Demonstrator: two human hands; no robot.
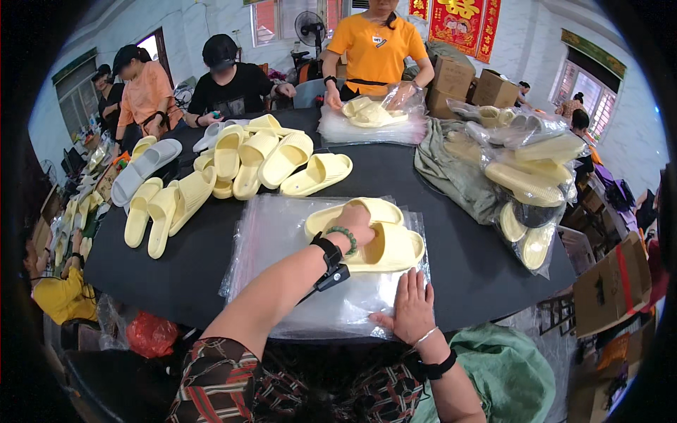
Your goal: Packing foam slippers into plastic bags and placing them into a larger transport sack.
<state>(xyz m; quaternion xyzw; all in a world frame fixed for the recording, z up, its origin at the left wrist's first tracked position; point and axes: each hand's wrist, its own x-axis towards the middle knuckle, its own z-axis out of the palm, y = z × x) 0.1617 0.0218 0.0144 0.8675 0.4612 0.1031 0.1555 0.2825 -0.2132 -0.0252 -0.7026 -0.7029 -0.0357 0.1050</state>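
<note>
A pair of pale yellow slide slippers [391,248] lies side by side on a stack of clear plastic bags [271,236] in front of me. My left hand [355,224] reaches across from the left and is closed on the slippers where they meet; its fingertips are hidden inside them. Flat on the bags just below the nearer slipper rests my right hand [412,310], fingers stretched out, holding nothing. Across the table, a co-worker in an orange top [377,49] has both hands at another pair of yellow slippers [374,113] on clear bags.
Loose yellow slippers [285,161] and a grey slipper [144,169] cover the black table's [211,282] left far side. At right, bagged slippers [525,183] lie by a grey-green cloth [458,173]. A cardboard box [612,282] stands beyond the right edge. Other people sit or stand around.
</note>
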